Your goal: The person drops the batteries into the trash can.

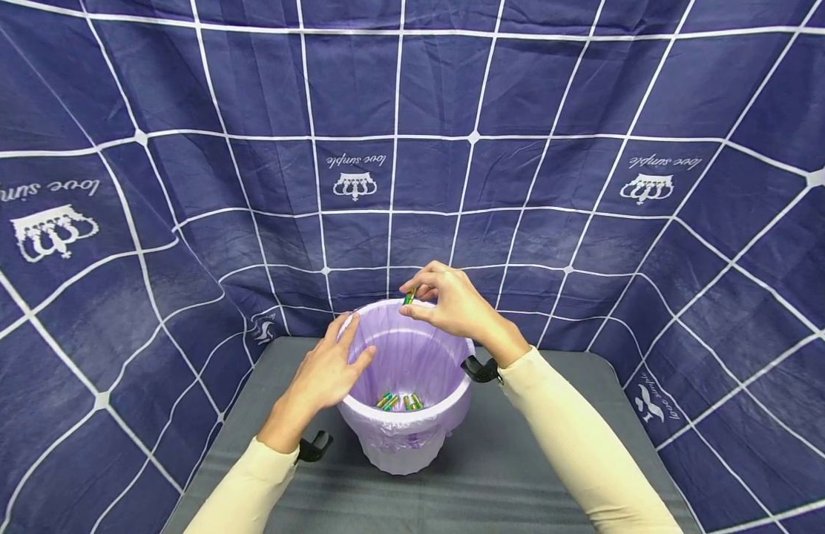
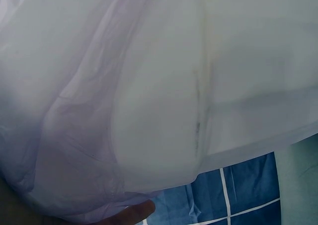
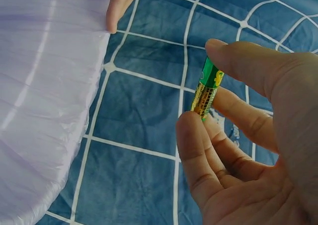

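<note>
Pinched end to end between my right hand's [image 1: 452,302] thumb and finger is a small green and gold battery [image 3: 207,88]. This hand hovers above the far rim of a white bin [image 1: 401,454]. A thin purple bag [image 1: 412,345] lines the bin and folds over its rim. My left hand [image 1: 324,371] rests on the rim's left side with fairly straight fingers, the thumb over the mouth. In the left wrist view, a fingertip [image 2: 136,212] shows beside the bag-covered outer wall. Several similar batteries [image 1: 412,403] lie at the bottom of the bin.
The bin stands on a grey padded surface [image 1: 519,460]. A dark blue cloth [image 1: 519,178] with white grid lines and crown prints hangs behind and along both sides. Black straps circle both wrists, below cream sleeves [image 1: 573,437].
</note>
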Action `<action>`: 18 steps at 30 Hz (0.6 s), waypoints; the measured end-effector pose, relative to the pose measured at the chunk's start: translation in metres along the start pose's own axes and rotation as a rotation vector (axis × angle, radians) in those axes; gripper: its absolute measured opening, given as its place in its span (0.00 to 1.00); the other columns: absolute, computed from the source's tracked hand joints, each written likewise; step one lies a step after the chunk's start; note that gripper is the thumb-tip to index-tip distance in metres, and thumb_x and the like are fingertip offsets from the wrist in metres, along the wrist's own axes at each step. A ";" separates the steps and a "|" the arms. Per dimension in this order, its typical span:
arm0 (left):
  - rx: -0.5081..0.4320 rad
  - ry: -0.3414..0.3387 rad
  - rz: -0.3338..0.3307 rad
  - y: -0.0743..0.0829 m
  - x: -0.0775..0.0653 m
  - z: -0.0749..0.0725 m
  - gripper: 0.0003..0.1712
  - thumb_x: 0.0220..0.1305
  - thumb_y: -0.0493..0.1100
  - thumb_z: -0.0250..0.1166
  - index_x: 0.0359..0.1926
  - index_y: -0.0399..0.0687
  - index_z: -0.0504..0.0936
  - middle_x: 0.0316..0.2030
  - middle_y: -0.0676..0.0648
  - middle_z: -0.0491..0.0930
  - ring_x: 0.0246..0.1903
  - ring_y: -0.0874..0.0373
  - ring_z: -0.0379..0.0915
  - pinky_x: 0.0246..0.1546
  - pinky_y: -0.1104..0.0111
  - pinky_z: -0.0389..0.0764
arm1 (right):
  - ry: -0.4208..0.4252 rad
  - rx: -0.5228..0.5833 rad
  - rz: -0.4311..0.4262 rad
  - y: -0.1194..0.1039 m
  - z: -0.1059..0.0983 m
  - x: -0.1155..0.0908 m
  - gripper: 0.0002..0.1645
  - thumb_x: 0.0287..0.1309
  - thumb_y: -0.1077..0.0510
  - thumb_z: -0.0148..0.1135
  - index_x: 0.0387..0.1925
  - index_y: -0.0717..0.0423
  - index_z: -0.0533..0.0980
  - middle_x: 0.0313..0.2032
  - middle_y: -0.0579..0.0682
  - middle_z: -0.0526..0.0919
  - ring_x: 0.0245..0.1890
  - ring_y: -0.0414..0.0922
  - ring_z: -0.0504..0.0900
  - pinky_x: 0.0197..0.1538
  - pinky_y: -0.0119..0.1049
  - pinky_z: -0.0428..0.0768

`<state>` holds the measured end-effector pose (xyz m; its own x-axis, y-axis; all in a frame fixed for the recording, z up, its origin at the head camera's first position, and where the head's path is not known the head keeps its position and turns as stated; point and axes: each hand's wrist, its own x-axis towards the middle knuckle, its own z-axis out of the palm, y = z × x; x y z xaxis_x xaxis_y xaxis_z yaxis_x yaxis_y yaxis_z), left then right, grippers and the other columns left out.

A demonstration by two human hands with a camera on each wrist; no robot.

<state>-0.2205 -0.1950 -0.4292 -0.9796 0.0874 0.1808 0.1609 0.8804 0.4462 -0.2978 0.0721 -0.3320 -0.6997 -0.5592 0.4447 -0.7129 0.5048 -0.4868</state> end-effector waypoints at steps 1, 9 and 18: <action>0.000 -0.001 0.000 0.000 0.000 0.000 0.47 0.90 0.64 0.57 0.95 0.46 0.57 0.94 0.37 0.54 0.78 0.19 0.75 0.75 0.24 0.77 | -0.004 -0.005 0.003 0.000 0.000 0.000 0.20 0.68 0.52 0.88 0.58 0.52 0.94 0.54 0.53 0.89 0.51 0.49 0.96 0.62 0.44 0.94; 0.004 0.001 0.006 0.001 0.000 0.001 0.47 0.90 0.64 0.57 0.95 0.47 0.57 0.94 0.38 0.54 0.77 0.19 0.76 0.74 0.24 0.77 | -0.089 -0.091 0.046 0.003 -0.003 -0.005 0.26 0.70 0.44 0.86 0.63 0.49 0.92 0.60 0.59 0.88 0.57 0.57 0.96 0.64 0.50 0.92; 0.012 0.000 0.011 0.002 0.000 0.000 0.47 0.91 0.64 0.57 0.95 0.46 0.57 0.93 0.37 0.54 0.78 0.19 0.75 0.75 0.24 0.77 | -0.074 -0.069 0.061 0.015 -0.006 -0.014 0.22 0.73 0.46 0.83 0.62 0.48 0.93 0.60 0.55 0.88 0.59 0.58 0.95 0.63 0.52 0.92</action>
<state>-0.2204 -0.1929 -0.4283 -0.9778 0.0972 0.1855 0.1703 0.8847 0.4340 -0.2989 0.0917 -0.3408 -0.7384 -0.5717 0.3578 -0.6723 0.5819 -0.4576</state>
